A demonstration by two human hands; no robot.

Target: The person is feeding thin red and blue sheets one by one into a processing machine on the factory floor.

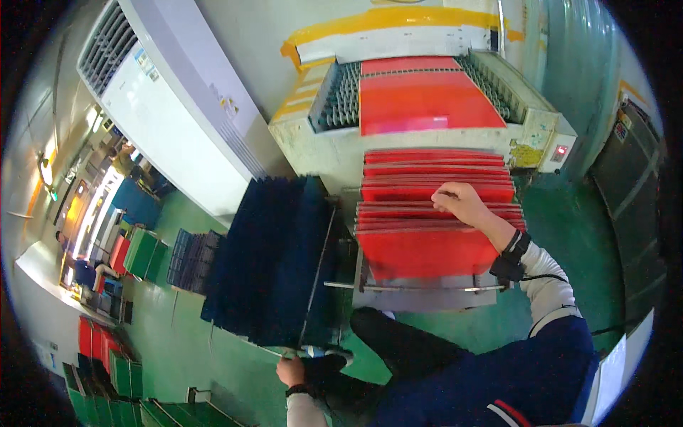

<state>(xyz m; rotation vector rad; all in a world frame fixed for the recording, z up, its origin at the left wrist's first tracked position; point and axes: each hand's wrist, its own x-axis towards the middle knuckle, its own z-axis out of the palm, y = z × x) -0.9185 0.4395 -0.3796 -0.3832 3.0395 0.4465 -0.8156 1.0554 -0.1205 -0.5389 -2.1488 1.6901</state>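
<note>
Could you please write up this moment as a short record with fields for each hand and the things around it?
Right hand: rests on top of the red sheets, fingers curled over their upper edges.
Left hand: grips the lower edge of the dark blue rack.
Red sheets: stand on edge in a metal holder before a machine.
Machine: one red sheet lies flat on its bed.
Floor: green.

Factory floor: conveyor machine [427,107], stacked red panels [434,199], green floor [192,341].
</note>
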